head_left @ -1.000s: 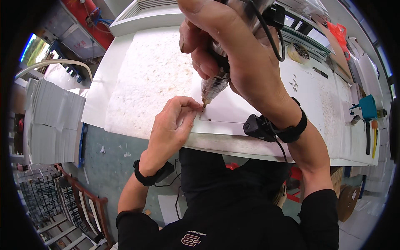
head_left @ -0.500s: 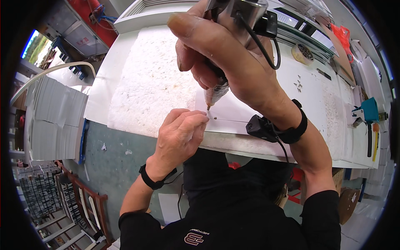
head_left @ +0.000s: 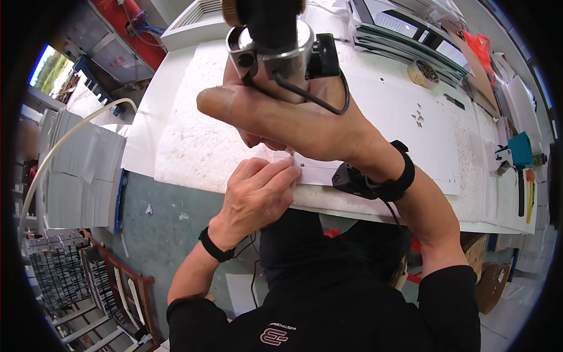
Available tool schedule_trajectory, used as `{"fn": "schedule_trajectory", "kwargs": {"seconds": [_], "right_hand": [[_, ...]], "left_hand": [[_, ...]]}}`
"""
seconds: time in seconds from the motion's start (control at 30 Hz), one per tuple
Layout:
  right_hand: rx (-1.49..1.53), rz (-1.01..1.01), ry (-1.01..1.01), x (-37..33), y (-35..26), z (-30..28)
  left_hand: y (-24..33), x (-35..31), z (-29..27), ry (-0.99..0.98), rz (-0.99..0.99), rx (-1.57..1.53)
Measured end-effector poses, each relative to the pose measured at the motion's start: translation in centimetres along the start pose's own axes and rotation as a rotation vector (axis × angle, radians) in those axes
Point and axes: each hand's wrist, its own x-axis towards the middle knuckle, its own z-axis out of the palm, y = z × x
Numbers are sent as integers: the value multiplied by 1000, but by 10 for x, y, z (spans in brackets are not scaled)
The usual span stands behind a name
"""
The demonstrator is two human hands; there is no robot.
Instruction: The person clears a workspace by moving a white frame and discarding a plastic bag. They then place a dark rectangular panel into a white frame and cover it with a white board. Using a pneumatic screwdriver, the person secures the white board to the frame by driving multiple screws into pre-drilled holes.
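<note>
My right hand (head_left: 293, 120) wraps around a power screwdriver (head_left: 287, 61) held upright, its metal body rising from the fist. The hand hides the driver's tip, which points down at the near edge of a white panel (head_left: 375, 126). Close by the tip, my left hand (head_left: 261, 188) has its thumb and fingers pinched together at the panel's edge. Whatever sits between those fingertips is hidden. A small dark screw (head_left: 302, 165) shows just beside them. Both wrists wear black bands, and a small black device (head_left: 355, 179) is strapped on the right one.
A round tub of screws (head_left: 423, 74) stands at the far right, with small metal pieces (head_left: 418, 115) scattered nearer. Framed panels (head_left: 404, 41) are stacked behind. A teal-handled tool (head_left: 519, 149) lies at the right edge. White boards (head_left: 88, 170) are piled left, beside a pale hose (head_left: 58, 141).
My right hand and the screwdriver have come lower and slightly left, covering the tip that showed before. My left hand has shifted slightly right.
</note>
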Motion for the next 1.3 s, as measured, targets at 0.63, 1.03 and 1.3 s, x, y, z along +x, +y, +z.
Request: {"fn": "schedule_trajectory", "kwargs": {"seconds": [0.63,1.03,1.3], "right_hand": [[71,-229,683,-86,-64,-158],[8,-253,932,-168,-16,-216],[35,-248,971,-193,-9,-225]], "left_hand": [[7,46,-17,-283,-41,168],[58,213,109,-506,-5,-213],[60,227,160,-493,125,-158]]}}
